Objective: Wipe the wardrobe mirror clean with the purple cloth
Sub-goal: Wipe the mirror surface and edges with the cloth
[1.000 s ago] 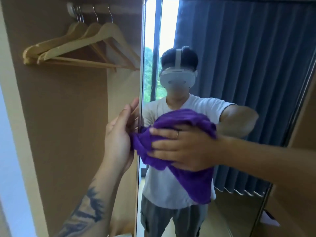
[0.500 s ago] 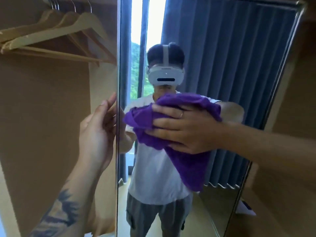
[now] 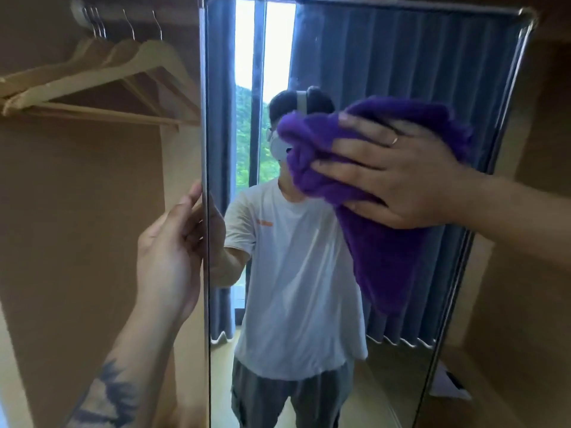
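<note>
The right hand [image 3: 398,171] lay flat w/ fingers spread straight over the purple cloth [image 3: 380,186], pressing the bunched top against the mirror [image 3: 386,57] in the upper right of the frame, while a loose tail of cloth hung down below the palm. The left hand [image 3: 170,251] sat at the mirror's left edge, mid-left of the frame, fingers curled round the frame edge & steadying the door. Wooden hangers [image 3: 102,84] hung in the open wardrobe, upper left. From where I stood, the step looked like wiping the upper glass, approx. mid-task; couldn't tell how much of the pane was already done, as no clear streaks showed apart from a faint haze near the top. To do it well, I'd say: keep the palm flat so pressure spreads evenly, work in overlapping passes top to bottom, & refold the cloth so the dangling tail doesn't drag across wiped glass. The left hand's grip matters too, b/c a door that swings under pressure gives a patchy wipe. Corners & the area beside the left edge prob. need a deliberate pass.
</note>
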`<state>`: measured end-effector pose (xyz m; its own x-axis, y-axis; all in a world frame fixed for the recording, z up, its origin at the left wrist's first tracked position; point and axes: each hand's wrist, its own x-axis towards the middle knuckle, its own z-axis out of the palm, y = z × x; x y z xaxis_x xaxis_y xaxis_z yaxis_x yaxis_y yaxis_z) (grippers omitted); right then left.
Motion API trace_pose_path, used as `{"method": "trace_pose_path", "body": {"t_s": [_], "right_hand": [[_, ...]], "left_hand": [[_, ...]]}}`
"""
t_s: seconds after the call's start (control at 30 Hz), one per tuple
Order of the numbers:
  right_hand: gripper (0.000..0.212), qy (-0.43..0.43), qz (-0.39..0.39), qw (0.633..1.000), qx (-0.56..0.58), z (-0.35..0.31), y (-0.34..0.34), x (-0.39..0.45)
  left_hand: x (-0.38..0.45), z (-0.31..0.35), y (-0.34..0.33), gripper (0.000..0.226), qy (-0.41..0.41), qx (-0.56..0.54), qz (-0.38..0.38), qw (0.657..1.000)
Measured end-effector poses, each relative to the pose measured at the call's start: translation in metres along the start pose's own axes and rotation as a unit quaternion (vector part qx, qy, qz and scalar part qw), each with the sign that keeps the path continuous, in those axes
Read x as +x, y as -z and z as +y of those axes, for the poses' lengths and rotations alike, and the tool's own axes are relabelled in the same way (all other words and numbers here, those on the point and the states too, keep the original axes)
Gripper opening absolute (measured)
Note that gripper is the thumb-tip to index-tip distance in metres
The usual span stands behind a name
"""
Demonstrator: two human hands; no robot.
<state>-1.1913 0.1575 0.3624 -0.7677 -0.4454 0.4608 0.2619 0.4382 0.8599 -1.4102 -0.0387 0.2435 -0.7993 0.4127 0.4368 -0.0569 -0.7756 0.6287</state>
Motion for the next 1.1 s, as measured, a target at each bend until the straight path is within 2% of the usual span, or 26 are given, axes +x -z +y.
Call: {"method": "trace_pose_path", "body": {"t_s": [0.07, 0.2, 0.27, 0.37, 0.43, 0.5, 0.57, 0.67, 0.77, 0.93, 1.03, 1.1], "right_hand": [[0.06, -0.119, 0.017, 0.993, -0.013, 0.011, 0.007, 0.001], [0.061, -0.303, 0.034, 0.952, -0.002, -0.034, 0.003, -0.035], [0.061, -0.403, 0.037, 0.914, 0.003, -0.059, -0.001, -0.051], [0.06, -0.554, 0.078, 0.829, 0.025, -0.097, -0.012, -0.037], [0.061, -0.603, 0.107, 0.79, 0.025, -0.12, -0.019, -0.006], [0.062, -0.599, 0.116, 0.792, 0.027, -0.136, -0.024, 0.03], [0.063, -0.568, 0.121, 0.813, 0.039, -0.152, -0.027, 0.066], [0.066, -0.486, 0.104, 0.865, 0.064, -0.188, -0.031, 0.118], [0.068, -0.449, 0.1, 0.884, 0.088, -0.203, -0.033, 0.138], [0.061, -0.363, 0.101, 0.925, 0.047, -0.166, -0.03, 0.082], [0.06, -0.403, 0.077, 0.912, 0.018, -0.133, -0.023, 0.028], [0.061, -0.456, 0.064, 0.888, 0.002, -0.112, -0.018, -0.013]], "left_hand": [[0.001, -0.001, 0.002, 0.032, -0.005, 0.004, 0.002, 1.0], [0.004, -0.003, 0.006, 0.028, -0.002, -0.008, -0.002, 1.0], [0.003, -0.002, 0.005, 0.03, -0.001, -0.006, -0.011, 1.0], [-0.002, 0.0, 0.0, 0.036, 0.005, -0.032, -0.008, 0.999], [-0.003, 0.001, -0.001, 0.033, 0.01, -0.029, -0.01, 0.999], [-0.003, 0.002, 0.002, 0.027, 0.022, -0.024, -0.01, 0.999], [-0.001, 0.003, 0.006, 0.027, 0.039, -0.027, -0.011, 0.999], [-0.003, 0.001, 0.01, 0.038, 0.053, -0.043, -0.04, 0.997], [-0.004, 0.003, 0.012, 0.039, 0.059, -0.06, -0.066, 0.994], [0.001, 0.005, 0.017, 0.053, 0.064, -0.023, -0.054, 0.996], [0.003, 0.004, 0.016, 0.062, 0.063, -0.01, -0.051, 0.997], [0.005, 0.003, 0.018, 0.055, 0.063, -0.017, -0.05, 0.997]]}}
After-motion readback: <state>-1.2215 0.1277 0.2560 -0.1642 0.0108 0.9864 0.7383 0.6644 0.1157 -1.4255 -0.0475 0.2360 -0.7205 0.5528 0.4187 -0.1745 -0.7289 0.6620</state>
